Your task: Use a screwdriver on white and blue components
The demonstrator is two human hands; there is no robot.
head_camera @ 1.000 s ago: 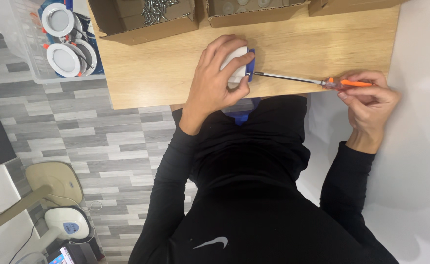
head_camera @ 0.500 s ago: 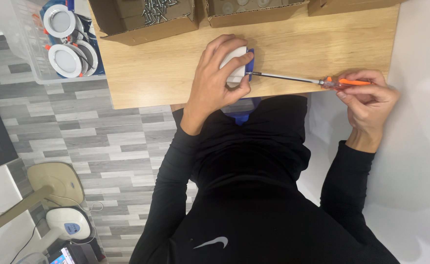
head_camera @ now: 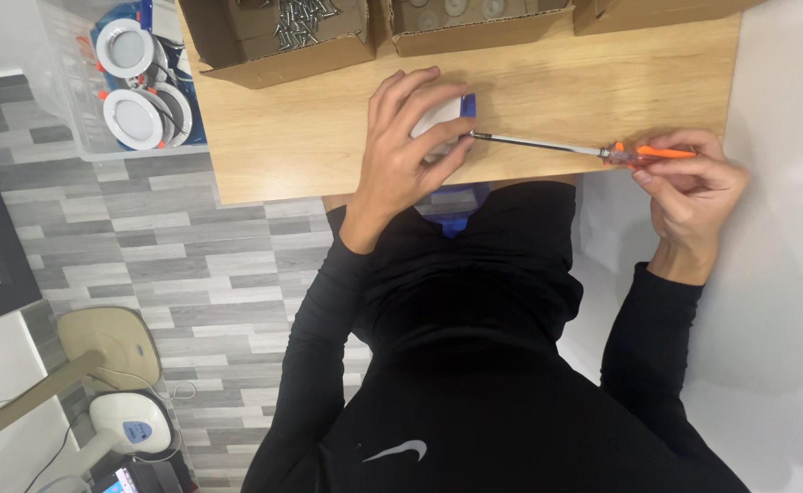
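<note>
Orange-handled screwdriver pinched in right hand, fingers closed on the grip; its tip meets the side of a small white-and-blue part near the front edge of the wooden table. Left hand clamped over that part, pressing it down. Fastening looks underway, not finished; whether a screw is seated cannot be told. Cardboard box of screws at the table's back edge. Clear bin of 2 or more round white fittings to the left. Grey plank floor below.
</note>
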